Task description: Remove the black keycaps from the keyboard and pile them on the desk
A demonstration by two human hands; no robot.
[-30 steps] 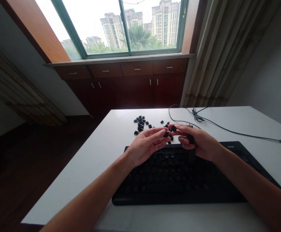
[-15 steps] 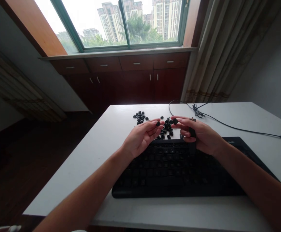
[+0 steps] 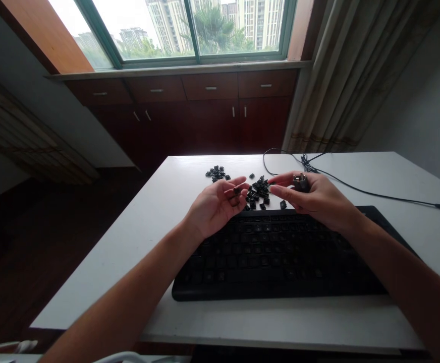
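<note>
My left hand (image 3: 214, 206) is turned palm up over the back left of a black keyboard (image 3: 258, 259). Its curled fingers hold a small black keyboard part (image 3: 237, 190), perhaps a switch or keycap. Opposite it, my right hand (image 3: 313, 196) is closed with thumb and forefinger together, above the keyboard's back edge. A black block with metal prongs (image 3: 300, 182) sticks up out of its grip; most of this block is hidden. Between the hands lies a pile of small black keyboard parts (image 3: 260, 189). One loose keycap (image 3: 283, 204) rests below the right fingers.
Another cluster of small black parts (image 3: 216, 174) lies beyond my left hand. A thin black cable (image 3: 371, 192) runs across the right side of the white table (image 3: 125, 252). Behind stand a dark red cabinet (image 3: 197, 126) and a window.
My hands have drawn slightly apart. The left fingers have curled around the small black part. My right hand has turned, bringing the pronged block upright. The view has tilted slightly down.
</note>
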